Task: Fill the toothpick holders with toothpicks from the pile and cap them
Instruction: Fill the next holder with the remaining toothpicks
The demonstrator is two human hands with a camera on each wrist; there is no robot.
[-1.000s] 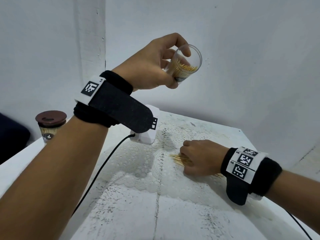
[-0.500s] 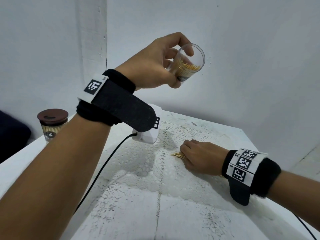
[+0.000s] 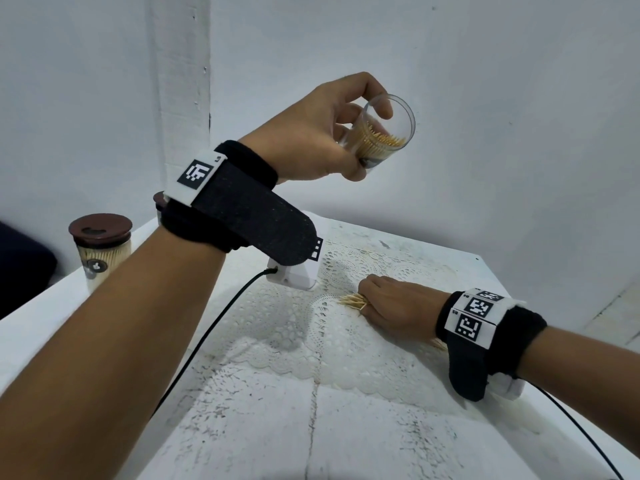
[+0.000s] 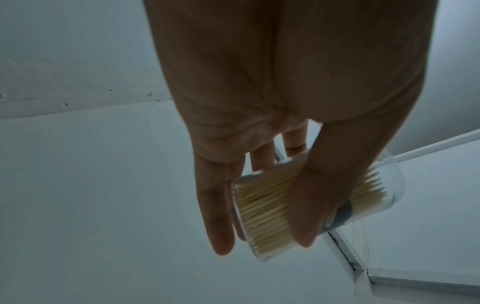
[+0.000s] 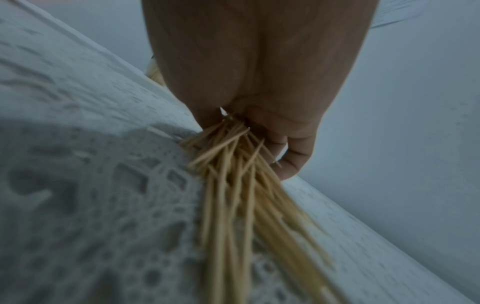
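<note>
Left hand (image 3: 311,136) raised, fingers curled round one clear plastic cylindrical toothpick holder (image 3: 384,133), tilted, uncapped, part-filled. Right hand (image 3: 394,303) low on lace doily (image 3: 294,327), gripping bundle of thin wooden toothpicks (image 5: 233,164). One brown-capped full holder (image 3: 102,251) on bench (image 3: 381,427), left of left forearm.

White table (image 3: 346,427), surface speckled and scuffed, filling the lower half of the head view. A white lace doily (image 3: 284,327) is lying across its centre. Loose toothpicks (image 3: 351,301) are resting on the doily right of centre, partly covered by a hand. A capped toothpick holder (image 3: 102,251) with a brown lid is standing upright at the table's left edge. Black cables (image 3: 194,355) are trailing over the surface, lower left and lower right.
</note>
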